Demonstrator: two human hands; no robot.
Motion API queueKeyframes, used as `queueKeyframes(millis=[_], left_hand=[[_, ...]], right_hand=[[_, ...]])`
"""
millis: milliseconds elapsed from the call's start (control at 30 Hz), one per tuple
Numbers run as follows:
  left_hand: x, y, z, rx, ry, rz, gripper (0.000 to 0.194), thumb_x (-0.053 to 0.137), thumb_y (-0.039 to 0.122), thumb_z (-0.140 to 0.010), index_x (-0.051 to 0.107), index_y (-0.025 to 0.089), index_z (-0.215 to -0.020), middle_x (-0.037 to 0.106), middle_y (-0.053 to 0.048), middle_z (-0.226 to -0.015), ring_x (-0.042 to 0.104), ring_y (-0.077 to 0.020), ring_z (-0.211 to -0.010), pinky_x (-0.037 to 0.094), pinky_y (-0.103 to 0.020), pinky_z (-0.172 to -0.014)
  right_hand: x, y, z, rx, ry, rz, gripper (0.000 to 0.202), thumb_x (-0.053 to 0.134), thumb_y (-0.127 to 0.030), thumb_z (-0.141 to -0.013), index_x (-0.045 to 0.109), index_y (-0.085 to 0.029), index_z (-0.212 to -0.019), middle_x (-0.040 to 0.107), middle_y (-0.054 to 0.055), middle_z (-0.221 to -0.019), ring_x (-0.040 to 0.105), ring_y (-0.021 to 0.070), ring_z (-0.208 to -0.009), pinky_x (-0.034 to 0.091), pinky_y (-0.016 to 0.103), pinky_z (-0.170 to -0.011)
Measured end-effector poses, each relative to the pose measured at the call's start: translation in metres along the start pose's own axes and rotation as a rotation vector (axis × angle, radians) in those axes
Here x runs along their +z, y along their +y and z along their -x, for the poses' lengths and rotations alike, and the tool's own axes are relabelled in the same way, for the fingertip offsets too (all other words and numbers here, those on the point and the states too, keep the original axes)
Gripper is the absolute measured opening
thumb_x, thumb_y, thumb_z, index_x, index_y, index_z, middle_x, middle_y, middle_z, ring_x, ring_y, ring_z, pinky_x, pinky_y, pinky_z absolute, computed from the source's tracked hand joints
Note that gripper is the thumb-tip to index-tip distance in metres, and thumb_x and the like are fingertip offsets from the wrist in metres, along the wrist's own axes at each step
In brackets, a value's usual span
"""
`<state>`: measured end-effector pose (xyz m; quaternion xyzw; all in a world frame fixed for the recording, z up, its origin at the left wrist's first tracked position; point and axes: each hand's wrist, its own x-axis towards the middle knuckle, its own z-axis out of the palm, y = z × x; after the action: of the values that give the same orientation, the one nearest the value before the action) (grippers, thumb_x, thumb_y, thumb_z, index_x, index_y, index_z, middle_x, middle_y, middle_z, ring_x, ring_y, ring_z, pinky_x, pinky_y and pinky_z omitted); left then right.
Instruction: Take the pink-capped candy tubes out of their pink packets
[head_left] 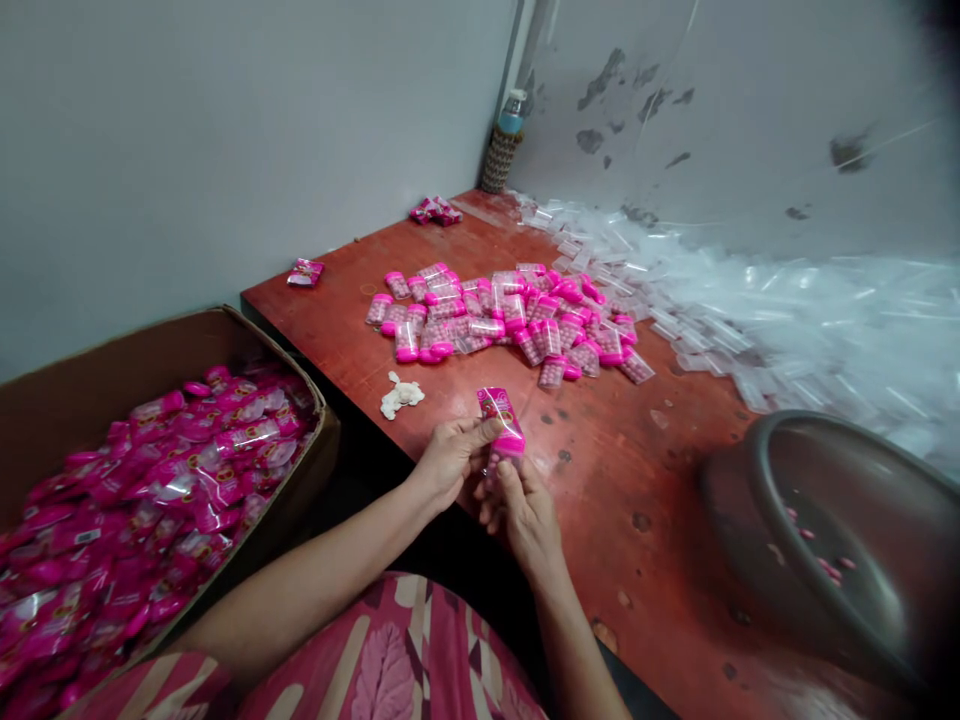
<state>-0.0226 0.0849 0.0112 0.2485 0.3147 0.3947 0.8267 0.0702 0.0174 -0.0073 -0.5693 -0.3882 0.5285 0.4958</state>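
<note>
My left hand [451, 455] and my right hand [527, 508] meet over the table's near edge, both closed on one small candy pack [508, 436]. It has a printed pink card or sleeve at the top, a pink cap band, and a clear part with pale pink balls below. My left thumb presses on its upper side and my right thumb on its lower part; my fingers hide the rest. Beyond my hands lies a heap of clear candy containers [480, 325] with pink caps and pink balls inside. A crumpled white scrap [401, 396] lies to the left.
At the left stands a cardboard box [319, 420] full of pink packs [172, 480]. Clear plastic sleeves [697, 290] are piled along the back right of the red table [622, 480]. A dark basin [772, 490] with a few pink balls sits right. A bottle [514, 112] stands in the far corner.
</note>
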Motion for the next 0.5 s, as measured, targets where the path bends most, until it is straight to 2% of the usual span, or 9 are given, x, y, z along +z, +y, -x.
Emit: queueKeyframes(millis=[200, 267, 400, 500], left_hand=[[-0.0042, -0.0011, -0.0025, -0.044, -0.044, -0.086, 0.026, 0.069, 0.033, -0.062, 0.060, 0.010, -0.067, 0.057, -0.002, -0.053, 0.049, -0.0087, -0.038, 0.035, -0.020, -0.036], [-0.0055, 0.0009, -0.0039, -0.055, -0.072, -0.136, 0.025, 0.069, 0.032, -0.062, 0.061, 0.009, -0.067, 0.058, -0.003, -0.053, 0.050, -0.0091, -0.039, 0.037, -0.021, -0.038], [-0.0069, 0.0041, -0.0045, -0.046, -0.130, -0.270, 0.024, 0.068, 0.032, -0.062, 0.063, 0.008, -0.063, 0.058, -0.004, -0.050, 0.053, -0.0115, -0.042, 0.041, -0.022, -0.044], [-0.0062, 0.0020, -0.0026, -0.047, -0.159, -0.309, 0.023, 0.067, 0.032, -0.064, 0.064, 0.009, -0.062, 0.058, -0.004, -0.047, 0.053, -0.0127, -0.040, 0.040, -0.023, -0.042]], right_hand=[[-0.0012, 0.0009, 0.0010, -0.068, 0.107, 0.210, 0.025, 0.044, -0.045, -0.082, 0.045, -0.020, -0.082, 0.051, -0.005, -0.056, 0.046, 0.0067, -0.036, 0.037, 0.016, -0.031], [-0.0033, 0.0014, 0.0007, -0.046, 0.073, 0.163, 0.025, 0.043, -0.045, -0.083, 0.044, -0.020, -0.081, 0.052, -0.005, -0.056, 0.046, 0.0066, -0.035, 0.035, 0.015, -0.031], [-0.0061, 0.0005, -0.0015, 0.032, -0.077, -0.053, 0.026, 0.036, -0.046, -0.085, 0.043, -0.020, -0.083, 0.054, -0.004, -0.056, 0.044, 0.0066, -0.033, 0.031, 0.015, -0.028], [-0.0053, -0.0012, -0.0027, -0.024, 0.032, 0.040, 0.025, 0.041, -0.044, -0.084, 0.044, -0.020, -0.079, 0.053, -0.005, -0.055, 0.045, 0.0062, -0.034, 0.033, 0.015, -0.030]])
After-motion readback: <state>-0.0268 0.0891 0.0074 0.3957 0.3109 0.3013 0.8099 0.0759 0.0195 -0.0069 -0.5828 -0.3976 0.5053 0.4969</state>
